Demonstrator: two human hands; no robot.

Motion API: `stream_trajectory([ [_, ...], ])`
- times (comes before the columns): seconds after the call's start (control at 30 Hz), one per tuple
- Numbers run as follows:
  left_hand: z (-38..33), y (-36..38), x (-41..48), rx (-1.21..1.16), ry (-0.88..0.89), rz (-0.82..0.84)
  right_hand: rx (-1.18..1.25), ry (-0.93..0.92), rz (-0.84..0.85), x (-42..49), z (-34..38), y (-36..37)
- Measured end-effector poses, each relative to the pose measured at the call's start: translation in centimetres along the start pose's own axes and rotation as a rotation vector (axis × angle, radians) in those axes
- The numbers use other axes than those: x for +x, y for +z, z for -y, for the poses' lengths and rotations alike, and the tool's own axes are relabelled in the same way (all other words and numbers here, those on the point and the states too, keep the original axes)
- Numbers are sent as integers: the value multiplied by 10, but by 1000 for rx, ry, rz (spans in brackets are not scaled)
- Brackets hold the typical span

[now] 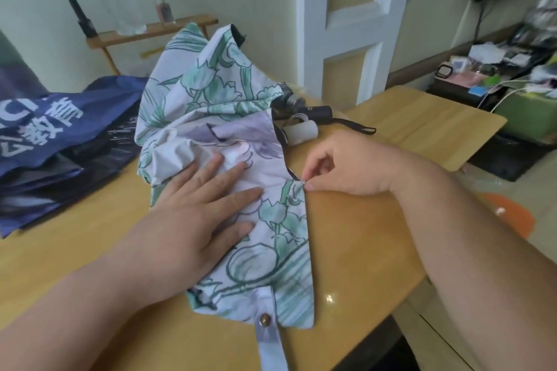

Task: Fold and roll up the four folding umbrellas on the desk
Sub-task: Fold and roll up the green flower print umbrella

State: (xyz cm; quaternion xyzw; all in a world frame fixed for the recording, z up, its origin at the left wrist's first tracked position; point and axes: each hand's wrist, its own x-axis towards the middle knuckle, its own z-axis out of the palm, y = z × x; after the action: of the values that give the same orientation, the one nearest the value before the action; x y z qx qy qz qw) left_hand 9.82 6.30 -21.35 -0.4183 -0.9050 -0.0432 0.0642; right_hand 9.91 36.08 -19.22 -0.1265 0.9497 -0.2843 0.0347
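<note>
1. The floral folding umbrella (241, 135) lies crumpled on the counter (361, 235).
2. Left hand (199, 205) presses it flat, fingers spread; right hand (340, 169) pinches a canopy edge.
3. The fabric looks light, limp and slippery; take it at the panel edges.

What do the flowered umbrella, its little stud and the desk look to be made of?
The flowered umbrella looks like thin synthetic cloth, matt: it creases and bunches softly. The stud seems to be metal, brassy and shiny. The desk looks like wood or wood-look laminate with a glossy coat: a light glints near its edge.
</note>
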Motion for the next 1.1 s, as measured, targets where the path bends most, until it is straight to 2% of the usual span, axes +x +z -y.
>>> stream_trajectory([
  [0.13, -1, -1, -1, -33, 7, 52, -46, 20, -78, 6, -2, 6],
  [0.33, -4, -4, 5, -120, 79, 171, -61, 18, -68, 7, 3, 10],
  [0.43, -8, -5, 8, -213, 87, 256, -80, 81, -77, 3, 12, 11],
  [0.57, -5, -12, 10, -359, -4, 320, 34, 220, -250, -38, 39, 28],
  [0.67, -3, -13, 9, -382, -22, 284, 209, 226, -319, -95, 79, 60],
  [0.87, -15, -8, 8, -172, 46, 224, 468, 231, -381, -138, 112, 95],
  [0.97, -17, -7, 4, -112, 71, 166, 367, 314, -431, -138, 115, 92],
  [1.03, -17, -6, 1, -108, 65, 167, 280, 383, -394, -139, 118, 90],
  [1.1, -15, -7, 0, -121, 48, 162, 319, 393, -326, -140, 122, 90],
])
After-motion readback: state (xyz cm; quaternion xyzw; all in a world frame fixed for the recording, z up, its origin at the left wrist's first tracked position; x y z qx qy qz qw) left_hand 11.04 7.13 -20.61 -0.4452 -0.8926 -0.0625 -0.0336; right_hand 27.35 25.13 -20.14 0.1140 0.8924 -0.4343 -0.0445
